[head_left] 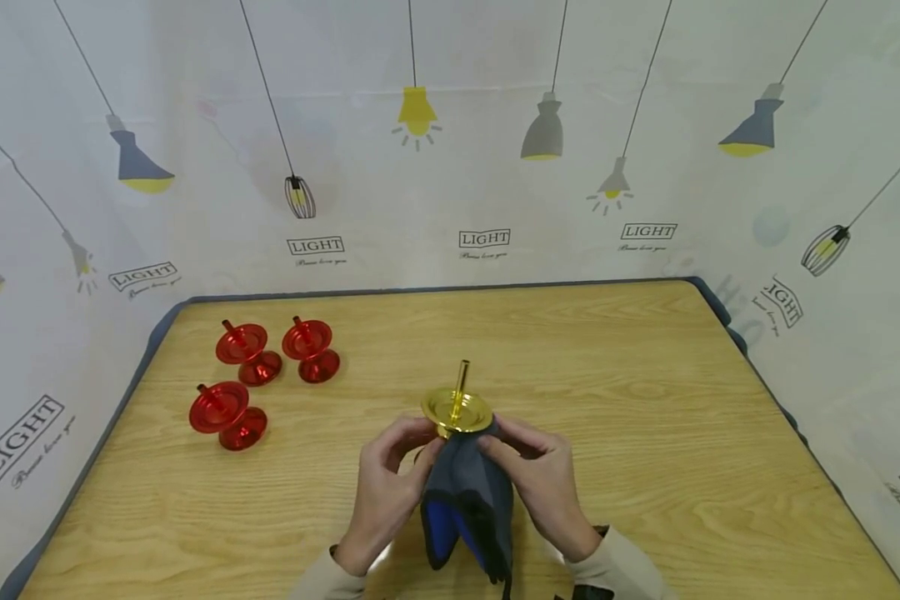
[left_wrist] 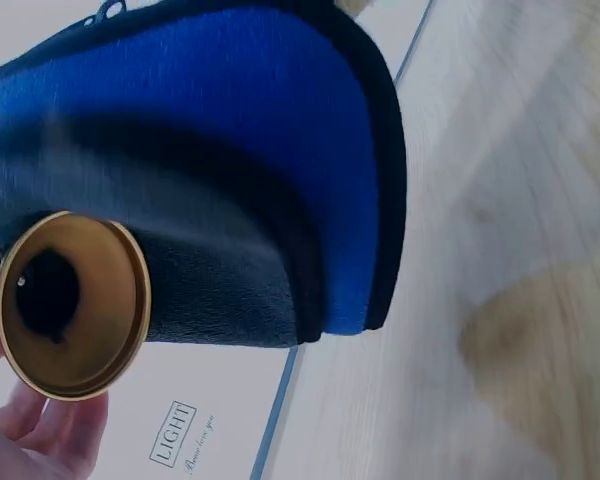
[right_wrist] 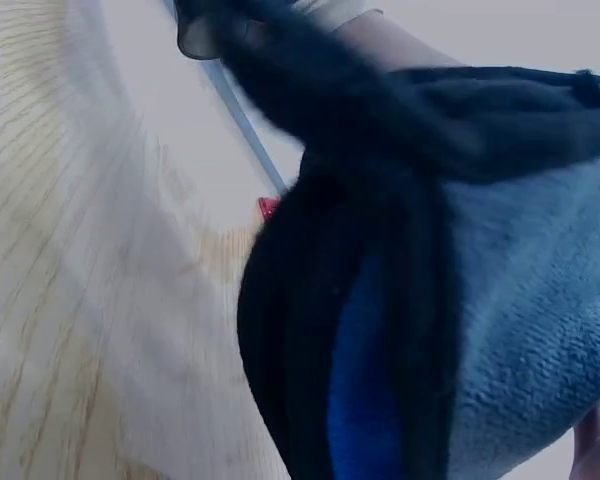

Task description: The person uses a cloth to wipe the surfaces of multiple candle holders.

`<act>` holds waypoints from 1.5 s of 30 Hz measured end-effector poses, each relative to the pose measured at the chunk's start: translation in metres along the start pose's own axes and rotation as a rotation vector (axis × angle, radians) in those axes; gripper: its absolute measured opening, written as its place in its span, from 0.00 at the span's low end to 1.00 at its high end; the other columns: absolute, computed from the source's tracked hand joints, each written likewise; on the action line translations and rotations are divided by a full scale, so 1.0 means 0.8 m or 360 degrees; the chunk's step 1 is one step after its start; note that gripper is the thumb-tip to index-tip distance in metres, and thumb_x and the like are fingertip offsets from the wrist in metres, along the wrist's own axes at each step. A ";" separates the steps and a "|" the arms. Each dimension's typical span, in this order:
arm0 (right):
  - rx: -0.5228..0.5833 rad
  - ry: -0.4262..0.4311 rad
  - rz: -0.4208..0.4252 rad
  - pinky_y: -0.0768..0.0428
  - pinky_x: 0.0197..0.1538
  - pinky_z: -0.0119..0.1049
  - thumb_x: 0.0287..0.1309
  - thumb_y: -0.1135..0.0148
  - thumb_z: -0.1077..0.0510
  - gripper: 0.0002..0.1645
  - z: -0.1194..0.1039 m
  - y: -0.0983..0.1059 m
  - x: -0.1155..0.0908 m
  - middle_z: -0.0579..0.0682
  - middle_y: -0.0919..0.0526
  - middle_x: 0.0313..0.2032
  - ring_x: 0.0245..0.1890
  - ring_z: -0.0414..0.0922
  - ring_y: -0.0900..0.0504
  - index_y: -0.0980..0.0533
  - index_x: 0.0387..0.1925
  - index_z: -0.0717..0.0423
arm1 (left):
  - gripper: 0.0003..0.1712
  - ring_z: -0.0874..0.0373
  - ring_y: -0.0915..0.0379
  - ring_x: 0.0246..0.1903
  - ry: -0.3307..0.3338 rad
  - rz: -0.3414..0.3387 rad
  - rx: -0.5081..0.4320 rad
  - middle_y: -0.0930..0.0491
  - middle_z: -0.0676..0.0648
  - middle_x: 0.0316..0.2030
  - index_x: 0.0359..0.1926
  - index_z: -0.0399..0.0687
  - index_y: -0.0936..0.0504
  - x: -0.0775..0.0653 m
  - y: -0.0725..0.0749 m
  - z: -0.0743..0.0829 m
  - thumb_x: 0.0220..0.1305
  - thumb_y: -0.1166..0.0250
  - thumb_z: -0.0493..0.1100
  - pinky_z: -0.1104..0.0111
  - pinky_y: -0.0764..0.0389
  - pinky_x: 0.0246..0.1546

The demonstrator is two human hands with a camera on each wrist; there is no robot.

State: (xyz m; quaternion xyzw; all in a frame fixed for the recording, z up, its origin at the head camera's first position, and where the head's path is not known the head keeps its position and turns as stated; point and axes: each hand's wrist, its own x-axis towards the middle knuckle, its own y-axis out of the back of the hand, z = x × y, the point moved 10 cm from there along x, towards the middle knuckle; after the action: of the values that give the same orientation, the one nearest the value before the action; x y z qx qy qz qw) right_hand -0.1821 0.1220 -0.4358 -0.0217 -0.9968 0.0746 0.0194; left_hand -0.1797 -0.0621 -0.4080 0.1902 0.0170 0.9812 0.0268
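A shiny gold candle holder, with a dish and an upright tube, is held tilted over the table. My left hand grips it below the dish. In the left wrist view its hollow round base faces the camera, with fingers behind it. A folded dark grey cloth with a blue inner side and black edging hangs below the dish. My right hand pinches this cloth close under the dish's right side. The cloth fills much of the right wrist view, hiding most of that hand.
Three red candle holders of the same shape stand at the left on the wood-grain table. A white sheet printed with lamps rises behind the table and along both sides.
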 end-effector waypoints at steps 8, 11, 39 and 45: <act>-0.0019 0.0092 -0.0050 0.13 0.44 0.36 0.55 0.28 0.69 0.22 -0.003 -0.005 -0.001 0.46 0.10 0.46 0.46 0.42 0.11 0.19 0.53 0.70 | 0.13 0.62 0.17 0.42 -0.0043 -0.0119 -0.0148 0.16 0.50 0.42 0.44 0.27 0.19 0.003 0.002 -0.004 0.59 0.28 0.28 0.71 0.16 0.44; 0.0019 0.0095 -0.0127 0.13 0.43 0.35 0.57 0.29 0.69 0.22 -0.003 -0.008 -0.002 0.45 0.10 0.45 0.45 0.42 0.11 0.20 0.53 0.73 | 0.14 0.62 0.16 0.41 0.0122 -0.0262 -0.0260 0.16 0.56 0.41 0.46 0.25 0.19 0.005 0.000 -0.013 0.63 0.30 0.33 0.72 0.16 0.39; 0.0118 -0.0050 -0.0145 0.13 0.45 0.36 0.59 0.30 0.68 0.20 0.009 -0.006 -0.003 0.46 0.10 0.46 0.46 0.43 0.12 0.18 0.53 0.68 | 0.11 0.63 0.19 0.40 0.0092 -0.0416 -0.0258 0.18 0.53 0.40 0.46 0.28 0.19 0.005 -0.006 -0.009 0.65 0.32 0.32 0.71 0.17 0.42; 0.0238 -0.0136 -0.0213 0.15 0.47 0.33 0.61 0.34 0.69 0.18 0.015 -0.007 -0.003 0.44 0.10 0.45 0.47 0.41 0.12 0.18 0.54 0.63 | 0.14 0.65 0.20 0.38 0.0229 -0.0506 -0.0248 0.16 0.49 0.39 0.50 0.27 0.21 0.004 -0.011 -0.017 0.69 0.36 0.34 0.72 0.20 0.39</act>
State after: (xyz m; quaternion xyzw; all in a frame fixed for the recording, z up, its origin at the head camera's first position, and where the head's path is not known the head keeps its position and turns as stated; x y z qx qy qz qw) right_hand -0.1809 0.1145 -0.4472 0.0498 -0.9876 0.1481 -0.0165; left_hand -0.1871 -0.0533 -0.4198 0.1119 -0.0273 0.9741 0.1947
